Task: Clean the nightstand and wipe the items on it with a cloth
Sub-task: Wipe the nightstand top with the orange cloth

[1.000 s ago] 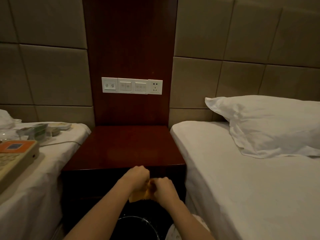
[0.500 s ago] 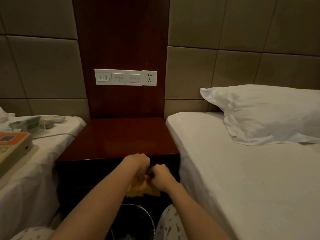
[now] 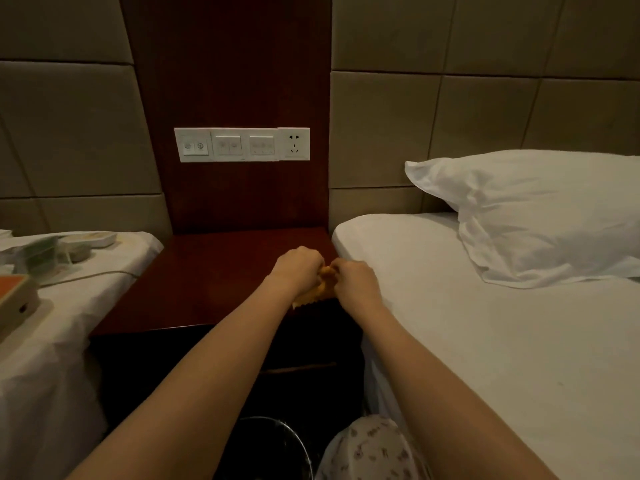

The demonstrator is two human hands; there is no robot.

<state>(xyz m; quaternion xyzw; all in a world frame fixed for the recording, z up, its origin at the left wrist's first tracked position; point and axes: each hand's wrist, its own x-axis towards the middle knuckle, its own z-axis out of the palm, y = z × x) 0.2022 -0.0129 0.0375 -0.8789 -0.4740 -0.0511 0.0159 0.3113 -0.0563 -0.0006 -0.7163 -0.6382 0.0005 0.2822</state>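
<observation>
A dark red wooden nightstand (image 3: 194,282) stands between two beds, its top bare. Over its right front part, my left hand (image 3: 298,268) and my right hand (image 3: 353,282) both grip a small orange cloth (image 3: 320,289) bunched between them. The cloth's zigzag lower edge hangs just over the nightstand top. Most of the cloth is hidden by my fingers.
A white switch and socket panel (image 3: 242,144) sits on the wood back panel. The left bed (image 3: 69,306) carries a phone-like box (image 3: 15,299), a cable and small items. The right bed (image 3: 502,341) has a white pillow (image 3: 540,216). A black bin (image 3: 270,448) stands below.
Both hands have lifted the orange cloth from in front of the nightstand's front edge up and forward, over its top near the right side.
</observation>
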